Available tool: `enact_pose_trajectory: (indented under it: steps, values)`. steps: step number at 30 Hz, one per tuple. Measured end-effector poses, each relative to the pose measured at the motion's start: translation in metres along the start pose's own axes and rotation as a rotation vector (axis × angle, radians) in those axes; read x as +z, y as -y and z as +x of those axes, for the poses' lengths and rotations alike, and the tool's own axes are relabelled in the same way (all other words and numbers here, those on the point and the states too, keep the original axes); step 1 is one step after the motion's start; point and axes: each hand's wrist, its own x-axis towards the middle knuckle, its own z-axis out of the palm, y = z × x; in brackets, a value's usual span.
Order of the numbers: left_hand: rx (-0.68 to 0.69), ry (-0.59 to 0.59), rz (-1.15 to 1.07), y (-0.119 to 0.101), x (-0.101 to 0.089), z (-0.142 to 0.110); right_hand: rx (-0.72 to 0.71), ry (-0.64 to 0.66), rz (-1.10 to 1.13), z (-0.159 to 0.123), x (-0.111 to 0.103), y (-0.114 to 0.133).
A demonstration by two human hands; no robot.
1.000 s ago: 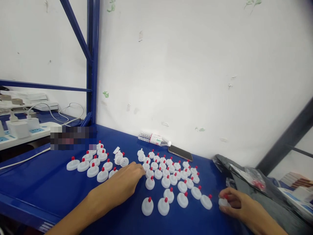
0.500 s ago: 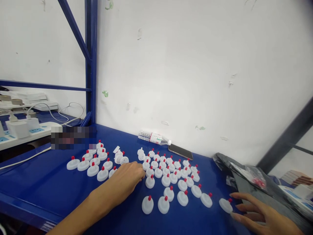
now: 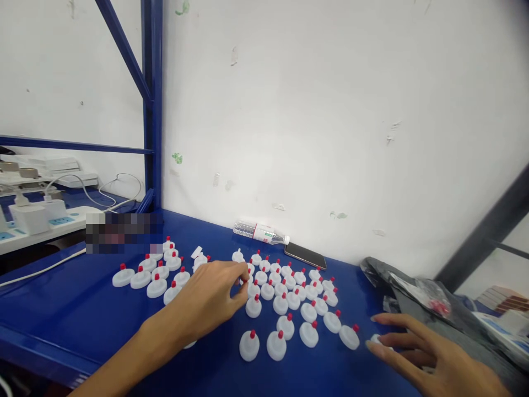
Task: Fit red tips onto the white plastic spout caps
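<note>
Many white round plastic lids with red-tipped spouts (image 3: pixel 276 347) stand spread over the blue tabletop (image 3: pixel 326 375). My left hand (image 3: pixel 217 289) is over the middle, thumb and index finger pinched together with a small red cap (image 3: pixel 244 280) showing between them. Behind it are a white lid with a bare spout (image 3: pixel 238 255) and a partly covered group of white pieces (image 3: pixel 200 259). My right hand (image 3: pixel 430 353) is at the right, fingers apart. Its thumb and fingers spread around a single white lid (image 3: pixel 376 338), mostly hidden; whether they touch it I cannot tell.
Along the wall lie a water bottle (image 3: pixel 261 232) and a dark phone (image 3: pixel 306 255). A grey plastic bag (image 3: pixel 413 309) covers the right side. At the left are a power strip with chargers (image 3: pixel 61 220), a white cable (image 3: pixel 49 270) and a blue rack post (image 3: pixel 152 110).
My left hand has lifted and its pinch has turned into view, showing the red cap. My right hand has shifted left, its fingers now covering most of the rightmost lid.
</note>
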Motion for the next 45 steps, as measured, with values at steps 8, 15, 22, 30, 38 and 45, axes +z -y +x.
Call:
enact_pose_trajectory:
  steps: [8, 15, 22, 30, 38, 45]
  values:
    - [-0.074, -0.182, -0.086, 0.032, -0.021, 0.008, 0.054, 0.278, 0.059, -0.004, -0.001, 0.046]
    - [-0.103, -0.086, -0.052, 0.031, -0.021, 0.008, 0.030, 0.261, 0.053, -0.007, 0.002, 0.064]
    - [-0.002, 0.081, 0.148, 0.027, -0.001, 0.015, -0.032, 0.231, 0.092, -0.013, -0.004, 0.065]
    - [0.081, 0.222, 0.217, 0.050, 0.011, 0.059, -0.051, 0.287, 0.116, -0.015, -0.008, 0.067]
    - [0.060, 0.185, 0.262, 0.064, 0.037, 0.062, -0.050, 0.233, 0.133, -0.019, -0.011, 0.070]
    - [0.074, 0.100, 0.277, 0.050, 0.018, 0.055, -0.126, 0.204, 0.177, -0.019, -0.010, 0.069]
